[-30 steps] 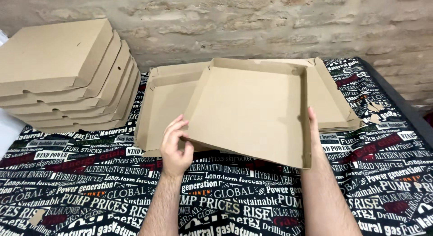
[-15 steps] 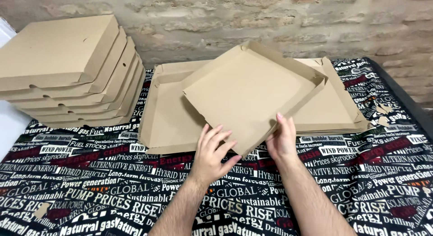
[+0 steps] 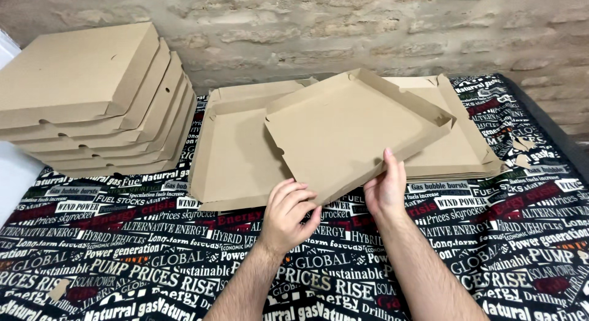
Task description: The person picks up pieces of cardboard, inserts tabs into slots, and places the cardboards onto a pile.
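Note:
A brown cardboard pizza-box tray (image 3: 350, 131) with raised edges is lifted and turned cornerwise above the table. My left hand (image 3: 288, 214) holds its near corner from below, fingers curled on the edge. On the tray's near right edge rests my right hand (image 3: 385, 189), fingers pointing up along it. Under the tray lies a flat pile of unfolded box blanks (image 3: 236, 152).
A stack of several closed cardboard boxes (image 3: 86, 94) stands at the left. The table carries a black cloth with printed lettering (image 3: 153, 259). A brick wall (image 3: 343, 26) runs behind. Small cardboard scraps (image 3: 521, 146) lie at the right edge.
The tray has been rotated in my hands from square-on to cornerwise, and both hands have shifted closer together at its near corner.

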